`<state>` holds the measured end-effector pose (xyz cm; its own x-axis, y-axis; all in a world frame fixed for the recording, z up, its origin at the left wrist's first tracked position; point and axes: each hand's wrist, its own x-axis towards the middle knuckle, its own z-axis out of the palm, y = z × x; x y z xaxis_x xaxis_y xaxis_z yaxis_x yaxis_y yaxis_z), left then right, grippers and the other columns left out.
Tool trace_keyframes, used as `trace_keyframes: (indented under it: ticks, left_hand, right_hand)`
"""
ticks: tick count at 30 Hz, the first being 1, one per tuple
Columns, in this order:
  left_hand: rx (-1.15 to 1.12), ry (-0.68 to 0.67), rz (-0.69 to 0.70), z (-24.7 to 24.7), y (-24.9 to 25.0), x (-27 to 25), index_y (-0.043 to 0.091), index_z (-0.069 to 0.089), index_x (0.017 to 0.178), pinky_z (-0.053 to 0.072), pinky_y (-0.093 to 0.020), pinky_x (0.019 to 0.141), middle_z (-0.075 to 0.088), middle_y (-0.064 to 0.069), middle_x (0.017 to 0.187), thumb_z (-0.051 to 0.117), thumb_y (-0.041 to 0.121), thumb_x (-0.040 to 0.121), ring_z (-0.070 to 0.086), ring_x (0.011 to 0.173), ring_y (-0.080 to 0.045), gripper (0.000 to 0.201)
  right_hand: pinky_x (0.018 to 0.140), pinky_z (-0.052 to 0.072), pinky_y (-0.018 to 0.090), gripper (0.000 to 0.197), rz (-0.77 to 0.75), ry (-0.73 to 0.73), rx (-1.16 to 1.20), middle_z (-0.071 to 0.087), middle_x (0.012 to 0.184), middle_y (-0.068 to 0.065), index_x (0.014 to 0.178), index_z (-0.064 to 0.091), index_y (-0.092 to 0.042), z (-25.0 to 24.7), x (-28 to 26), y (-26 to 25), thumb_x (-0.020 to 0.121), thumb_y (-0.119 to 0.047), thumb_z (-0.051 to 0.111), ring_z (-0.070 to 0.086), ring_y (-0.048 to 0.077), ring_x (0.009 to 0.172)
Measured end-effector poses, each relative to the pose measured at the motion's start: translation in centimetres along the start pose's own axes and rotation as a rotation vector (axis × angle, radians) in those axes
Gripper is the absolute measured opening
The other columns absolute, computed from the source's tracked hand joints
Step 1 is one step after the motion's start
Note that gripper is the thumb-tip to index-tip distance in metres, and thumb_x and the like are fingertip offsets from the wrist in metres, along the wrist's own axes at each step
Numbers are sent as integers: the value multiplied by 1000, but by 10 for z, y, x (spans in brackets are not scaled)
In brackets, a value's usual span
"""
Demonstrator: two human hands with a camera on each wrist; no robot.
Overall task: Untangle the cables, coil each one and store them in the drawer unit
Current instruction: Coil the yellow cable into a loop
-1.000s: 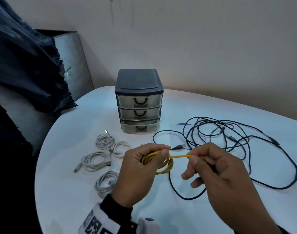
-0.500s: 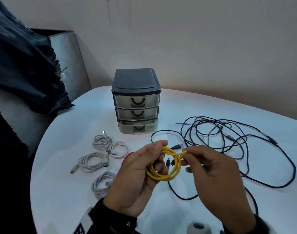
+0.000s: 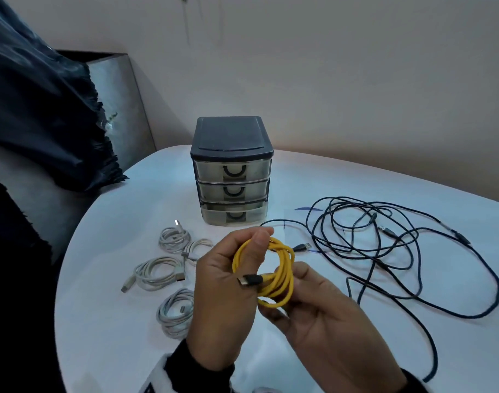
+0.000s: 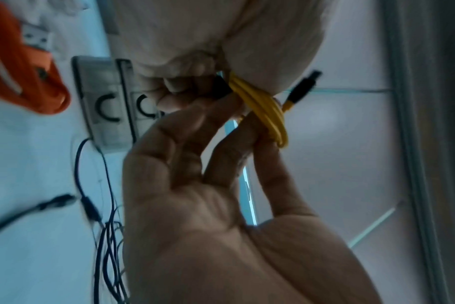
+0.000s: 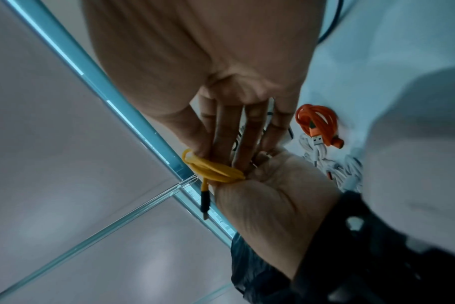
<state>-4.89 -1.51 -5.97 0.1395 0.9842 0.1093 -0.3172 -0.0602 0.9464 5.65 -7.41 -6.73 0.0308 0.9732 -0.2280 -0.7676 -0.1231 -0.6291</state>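
A yellow cable [image 3: 283, 268], wound into a small coil, is held above the white table [image 3: 115, 279]. My left hand [image 3: 251, 259] grips the coil's left side, thumb on top, with a black plug [image 3: 249, 280] poking out below the thumb. My right hand [image 3: 288, 293] pinches the coil's lower right. In the left wrist view the yellow cable [image 4: 262, 111] sits between my left hand's fingertips [image 4: 249, 131]. The right wrist view shows the yellow cable [image 5: 213, 168] with a plug hanging from it. The dark-topped drawer unit [image 3: 231, 171] stands behind.
A tangle of black cables [image 3: 370, 231] spreads over the table's right half. Several coiled white cables [image 3: 157, 272] lie left of my hands. An orange coiled cable [image 5: 317, 123] lies beside the white ones. A dark cloth [image 3: 44, 109] hangs at the left.
The stretched yellow end has been wound in. My right hand moved from pulling it sideways to pinching the coil, which now faces me. Both hands came closer to me.
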Motion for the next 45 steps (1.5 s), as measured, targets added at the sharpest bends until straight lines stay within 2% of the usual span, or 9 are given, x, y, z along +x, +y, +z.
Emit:
trace_keyframes:
  ticks: [3, 7, 11, 15, 20, 25, 30, 38, 45]
  left_hand:
    - [153, 60, 190, -3, 0, 3, 22, 73, 83, 48, -13, 60, 69, 9, 71, 64, 33, 83, 61, 64, -2, 14]
    - [206, 53, 227, -2, -7, 1, 27, 73, 86, 51, -23, 60, 68, 9, 75, 68, 38, 87, 61, 65, -7, 12]
    - [218, 68, 217, -2, -10, -2, 23, 73, 87, 52, -24, 56, 69, 6, 74, 65, 32, 84, 62, 64, -7, 13]
    - [182, 92, 227, -4, -7, -3, 27, 73, 82, 50, -17, 60, 69, 7, 73, 71, 33, 81, 61, 63, -5, 7]
    - [195, 116, 233, -1, -6, -5, 26, 73, 82, 49, -17, 53, 69, 4, 72, 71, 35, 80, 61, 60, -7, 9]
    - [189, 97, 149, -7, -9, -2, 26, 77, 81, 55, -25, 55, 69, 1, 73, 71, 40, 74, 63, 64, -11, 17]
    - [194, -93, -57, -31, -4, 10, 23, 79, 86, 54, -23, 64, 73, 0, 73, 74, 41, 66, 64, 68, -11, 28]
    - [161, 257, -51, -69, 14, 24, 23, 74, 93, 48, -28, 76, 75, 3, 90, 68, 27, 90, 64, 81, -8, 8]
    - [122, 242, -27, -74, 26, 21, 24, 74, 93, 48, -27, 76, 75, 2, 89, 69, 26, 89, 66, 83, -10, 8]
  right_hand:
    - [92, 48, 46, 47, -4, -92, 5, 71, 102, 17, 92, 76, -6, 1, -3, -4, 55, -34, 85, 68, 25, 98]
    - [75, 53, 35, 14, -116, 147, -258, 72, 87, 11, 78, 78, -15, 8, -1, 1, 75, -29, 80, 67, 17, 84]
    - [68, 51, 28, 23, -160, 241, -449, 76, 88, 7, 79, 80, -20, 7, 1, 3, 72, -33, 62, 69, 14, 80]
    - [70, 54, 22, 27, -148, 129, -554, 77, 85, 0, 74, 80, -27, 8, -1, 1, 76, -34, 54, 70, 9, 81]
    - [69, 56, 33, 32, -82, 147, -507, 73, 95, 14, 85, 77, -9, 3, -3, -5, 72, -38, 73, 67, 27, 92]
    - [66, 54, 28, 12, -202, 228, -807, 75, 81, 3, 82, 76, -31, 10, -5, -1, 79, -41, 70, 61, 13, 64]
    - [54, 46, 27, 19, -97, 290, -765, 73, 80, 11, 80, 76, -10, 4, 5, -6, 91, -21, 65, 60, 14, 66]
    - [40, 32, 15, 25, 150, 339, -1273, 47, 60, 12, 70, 62, -8, -8, 32, 16, 88, -25, 67, 37, 11, 40]
    - [51, 52, 26, 39, 234, 291, -1581, 68, 54, 12, 64, 62, -8, 11, 35, 36, 85, -42, 63, 63, 19, 44]
